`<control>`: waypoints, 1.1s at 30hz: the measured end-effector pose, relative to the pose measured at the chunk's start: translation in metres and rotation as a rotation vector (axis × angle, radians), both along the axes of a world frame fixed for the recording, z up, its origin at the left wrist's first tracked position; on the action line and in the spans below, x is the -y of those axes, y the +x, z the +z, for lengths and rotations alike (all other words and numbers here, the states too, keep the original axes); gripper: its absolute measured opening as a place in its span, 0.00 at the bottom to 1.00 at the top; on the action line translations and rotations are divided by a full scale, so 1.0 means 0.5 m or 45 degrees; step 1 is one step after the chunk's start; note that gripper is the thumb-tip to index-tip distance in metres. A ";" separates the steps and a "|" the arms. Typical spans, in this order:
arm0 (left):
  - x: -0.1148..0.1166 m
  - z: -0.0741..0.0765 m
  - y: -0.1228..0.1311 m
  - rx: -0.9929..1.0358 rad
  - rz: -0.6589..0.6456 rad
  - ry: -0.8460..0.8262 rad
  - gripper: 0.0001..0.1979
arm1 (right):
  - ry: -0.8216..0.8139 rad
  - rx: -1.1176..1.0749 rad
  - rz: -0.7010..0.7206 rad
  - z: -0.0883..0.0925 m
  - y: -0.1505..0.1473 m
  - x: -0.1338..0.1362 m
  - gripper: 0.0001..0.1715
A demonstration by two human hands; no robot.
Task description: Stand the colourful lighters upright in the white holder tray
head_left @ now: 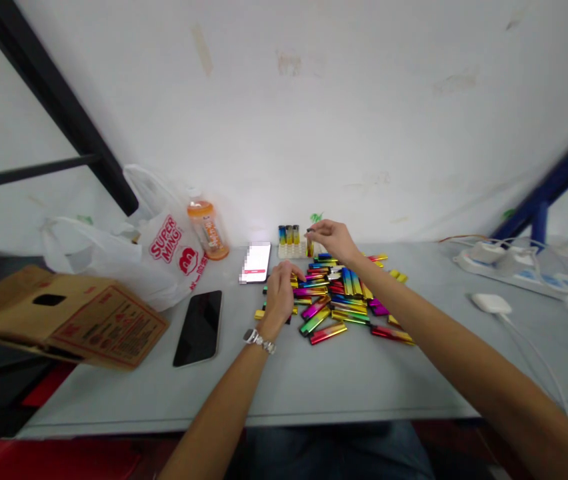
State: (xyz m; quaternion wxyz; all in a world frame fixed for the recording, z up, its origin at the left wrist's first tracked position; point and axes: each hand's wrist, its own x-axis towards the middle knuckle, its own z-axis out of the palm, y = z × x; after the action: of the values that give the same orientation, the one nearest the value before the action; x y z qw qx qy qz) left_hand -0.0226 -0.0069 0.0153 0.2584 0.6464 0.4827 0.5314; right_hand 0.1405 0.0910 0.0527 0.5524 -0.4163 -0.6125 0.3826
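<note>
Near the tabletop's (354,387) back edge, three lighters (289,235) are standing in a rack (291,252); the right hand (335,239) is pinching another lighter (310,248); a loose pile (315,320) is remaining; the left hand's (280,288) grip I cannot tell.

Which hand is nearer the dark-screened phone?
Left. The left hand is right of that phone, by the lighters; the right hand is farther right, at the white tray.

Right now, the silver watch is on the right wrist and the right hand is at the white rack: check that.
Wrong wrist: the head view shows the silver watch on the wrist of the left hand. The right hand is indeed at the white rack.
</note>
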 end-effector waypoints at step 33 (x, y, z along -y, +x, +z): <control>-0.033 -0.030 -0.016 -0.143 0.035 -0.023 0.22 | 0.228 0.901 -0.058 -0.013 0.006 -0.177 0.09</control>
State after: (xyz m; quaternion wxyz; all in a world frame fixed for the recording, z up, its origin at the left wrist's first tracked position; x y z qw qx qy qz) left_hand -0.0308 0.0094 0.0005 0.2294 0.6660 0.5102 0.4934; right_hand 0.1437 0.1797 0.0461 0.3490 -0.4864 -0.7873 0.1474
